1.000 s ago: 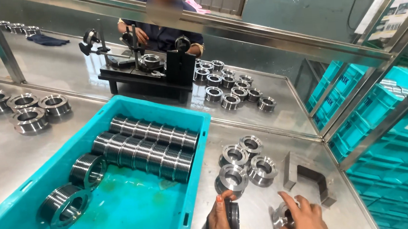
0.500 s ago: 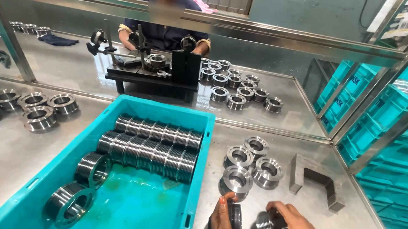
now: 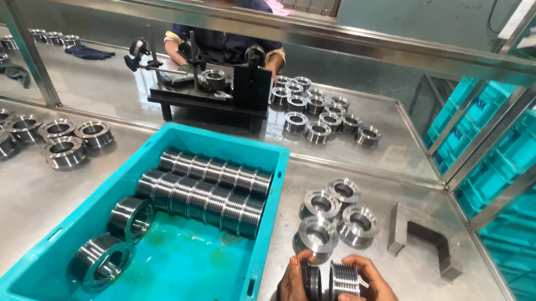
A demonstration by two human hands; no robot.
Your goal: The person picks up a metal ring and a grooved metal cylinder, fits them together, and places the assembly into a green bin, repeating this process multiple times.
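Head view, low edge: left hand (image 3: 295, 290) curled around a dark grooved metal ring (image 3: 312, 284), grip closed on its rim. Right hand (image 3: 369, 288) just beside, fingers wrapped round a brighter ribbed steel ring (image 3: 341, 282), grip pinching it from the outer side. Both rings upright, faces nearly touching, held just above the steel tabletop (image 3: 26, 199). Directly beyond the hands, four flanged rings (image 3: 335, 213) lying flat in a tight cluster. To the right, an angular metal bracket (image 3: 420, 239). To the left, a teal crate (image 3: 162, 252) with rows of ribbed rings (image 3: 211, 189) packed at its far end and two loose ones nearer. Across the tabletop, another person's hand (image 3: 273, 64) beside a black gauge fixture (image 3: 213, 91), more rings (image 3: 322, 112) alongside.
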